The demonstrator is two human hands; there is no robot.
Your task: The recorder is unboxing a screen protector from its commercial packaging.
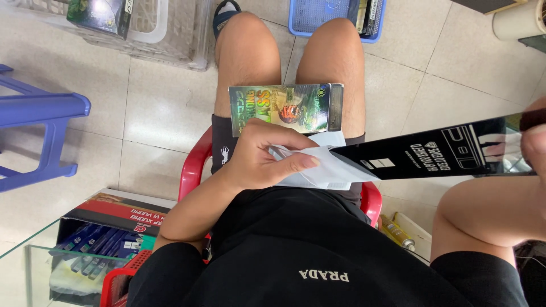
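Here the left hand (259, 156) fingers pinch a white pouch (318, 167); the right hand (534, 142) fingers clamp a black card (432, 153) slid into it.

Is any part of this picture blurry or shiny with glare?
In the head view, the right hand at the frame edge is close to the lens and soft. The small box on the lap throws rainbow glare from its foil face. The left hand, on the white packet, and the black flat box are sharp; the lighting is even, with faint shadows.
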